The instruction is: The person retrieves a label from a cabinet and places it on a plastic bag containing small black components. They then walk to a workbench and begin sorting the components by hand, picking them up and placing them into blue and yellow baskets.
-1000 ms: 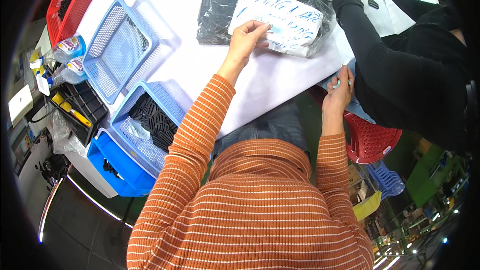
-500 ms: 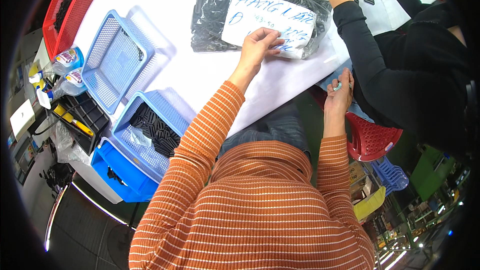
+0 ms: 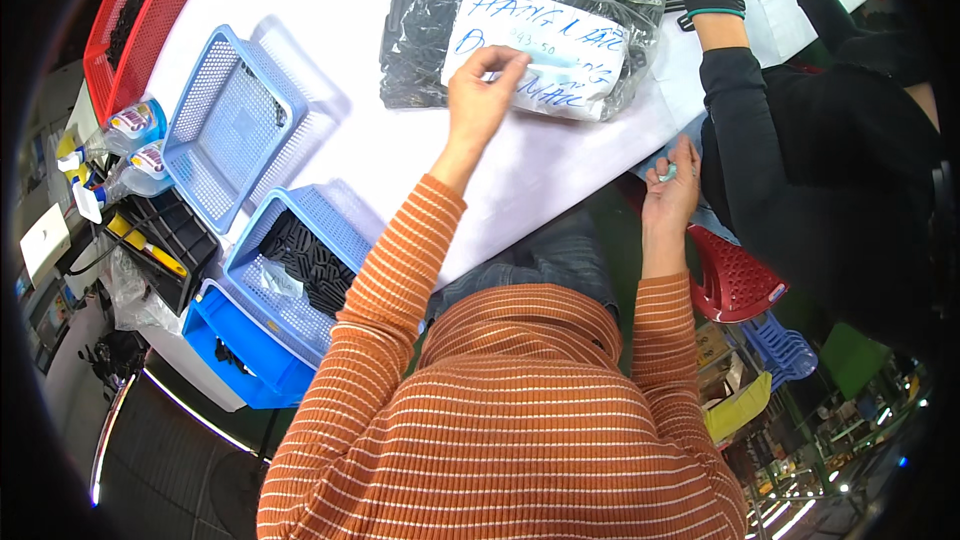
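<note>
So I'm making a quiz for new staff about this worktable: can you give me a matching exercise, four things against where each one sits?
Things:
1. empty light blue plastic basket
2. red plastic basket
3. white handwritten paper label
4. red plastic stool

Places:
A. on the clear plastic bag of black parts
B. below the table edge, by the right hand
C. far left corner of the white table
D. on the table, between two other baskets

Pairs: 1-D, 2-C, 3-A, 4-B

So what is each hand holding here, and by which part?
Left hand pinches one end of a pale blue strip lying over the paper label. Right hand pinches a small pale piece; the part cannot be told.
</note>
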Demonstrator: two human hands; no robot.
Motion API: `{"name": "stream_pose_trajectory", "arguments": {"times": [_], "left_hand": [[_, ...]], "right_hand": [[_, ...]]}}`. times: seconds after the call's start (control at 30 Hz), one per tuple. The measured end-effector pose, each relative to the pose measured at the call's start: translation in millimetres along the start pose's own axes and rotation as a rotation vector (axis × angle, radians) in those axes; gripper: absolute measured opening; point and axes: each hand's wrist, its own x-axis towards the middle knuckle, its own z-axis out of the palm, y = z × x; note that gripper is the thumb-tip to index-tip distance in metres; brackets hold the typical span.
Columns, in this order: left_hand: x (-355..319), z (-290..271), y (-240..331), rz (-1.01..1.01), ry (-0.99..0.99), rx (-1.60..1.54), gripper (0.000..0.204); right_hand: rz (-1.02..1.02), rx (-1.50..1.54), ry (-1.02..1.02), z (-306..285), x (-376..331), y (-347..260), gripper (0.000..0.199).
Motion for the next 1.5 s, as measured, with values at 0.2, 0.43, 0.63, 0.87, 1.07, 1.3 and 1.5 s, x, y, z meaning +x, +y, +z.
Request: {"name": "stream_pose_trajectory", "arguments": {"times": [0.2, 0.43, 0.63, 0.87, 1.07, 1.3, 1.5], "left_hand": [[28, -46, 21, -0.04, 0.182, 0.076, 0.022], [44, -60, 27, 0.086, 0.249, 0.554, 0.024], [46, -61, 12, 0.158, 0.255, 0.648, 0.022], [46, -54, 20, 0.174, 0.266, 0.725, 0.02], [41, -53, 26, 0.214, 0.299, 0.669, 0.016], [21, -47, 20, 0.427, -0.066, 0.386, 0.009], [9, -34, 0, 0.128, -0.136, 0.061, 0.009]], "right_hand": [[0.032, -0.029, -0.091, 50, -8, 23, 0.017], [-0.101, -0.195, -0.068, 71, 12, 42, 0.018], [-0.18, -0.244, -0.025, 72, 20, 51, 0.019], [-0.197, -0.269, -0.006, 68, 24, 58, 0.019], [-0.314, -0.29, 0.006, 72, 20, 57, 0.018], [-0.374, -0.359, 0.033, 53, 20, 42, 0.017], [-0.271, -0.31, 0.073, 48, 5, 23, 0.018]]}}
